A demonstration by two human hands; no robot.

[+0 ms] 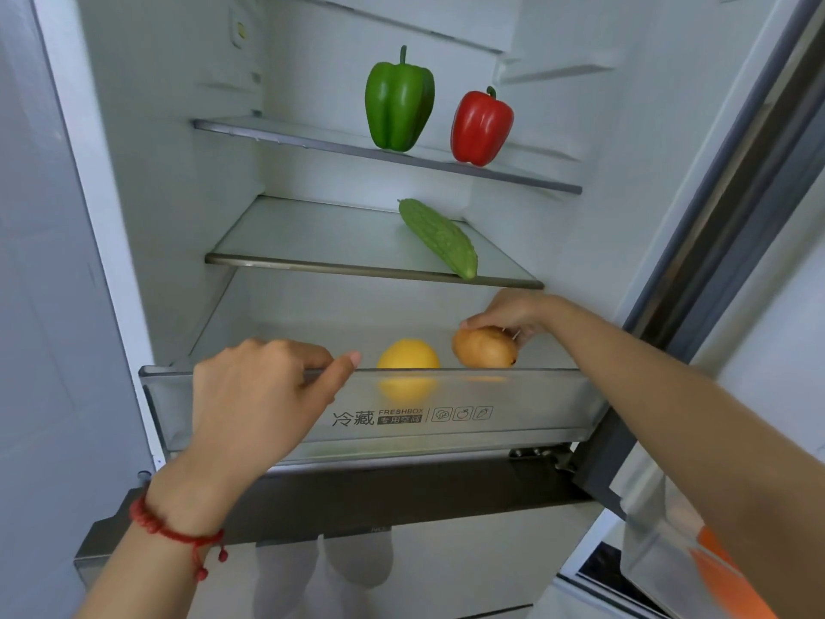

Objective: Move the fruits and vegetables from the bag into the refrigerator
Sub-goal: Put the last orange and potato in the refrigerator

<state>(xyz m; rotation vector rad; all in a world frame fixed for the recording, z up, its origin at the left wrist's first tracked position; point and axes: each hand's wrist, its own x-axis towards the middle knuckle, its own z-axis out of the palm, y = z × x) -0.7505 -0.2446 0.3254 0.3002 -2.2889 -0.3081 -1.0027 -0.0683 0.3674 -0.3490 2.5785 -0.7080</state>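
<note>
The refrigerator stands open in front of me. Its clear crisper drawer (535, 404) is pulled out, and my left hand (254, 395) grips the drawer's front rim, fingers curled over the edge. Inside the drawer lies a yellow round fruit (408, 355). My right hand (509, 314) holds a brown potato-like vegetable (484, 348) from above, low inside the drawer at its right side. A green bell pepper (398, 102) and a red bell pepper (481, 127) stand on the upper glass shelf (285, 136). A bitter gourd (439, 239) lies on the middle shelf (312, 243).
The open fridge door (736, 194) runs along the right. A clear bag with orange parts (696, 560) hangs at the lower right. The left halves of both shelves are bare. A dark ledge (402, 498) sits under the drawer.
</note>
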